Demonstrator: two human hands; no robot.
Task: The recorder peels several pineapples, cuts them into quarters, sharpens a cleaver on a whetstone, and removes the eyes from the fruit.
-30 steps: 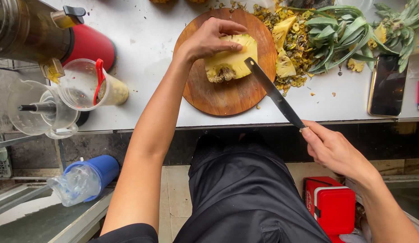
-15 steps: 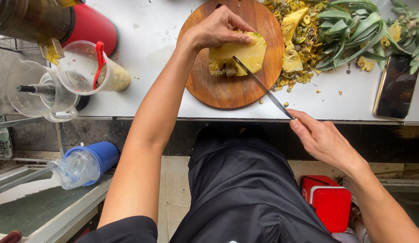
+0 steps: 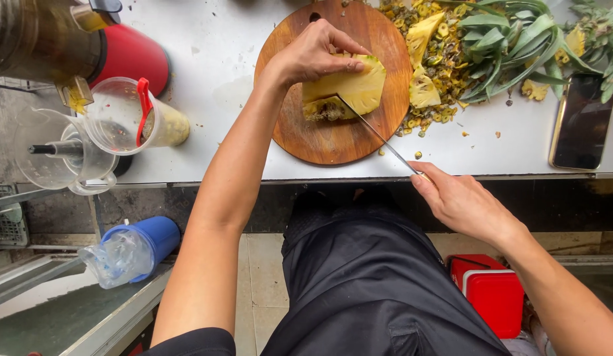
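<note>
A peeled pineapple piece [image 3: 356, 86] lies on a round wooden cutting board [image 3: 333, 138] on the white counter. My left hand [image 3: 313, 56] grips the pineapple from above and holds it steady. My right hand [image 3: 461, 201] is below the counter's front edge, shut on the handle of a long knife [image 3: 379, 135]. The blade runs up and left, and its tip is in the cut face of the pineapple.
Pineapple peel scraps [image 3: 438, 72] and leafy crowns [image 3: 510, 46] lie right of the board. A dark phone [image 3: 580, 122] sits at the right. A juicer [image 3: 49, 39], a clear jug [image 3: 132, 118] and a clear cup [image 3: 62, 158] stand at the left. A red box [image 3: 494, 290] is on the floor.
The knife has swung from lying across the board's right side into the pineapple, its tip now inside the cut. My left hand has kept its hold on the fruit.
</note>
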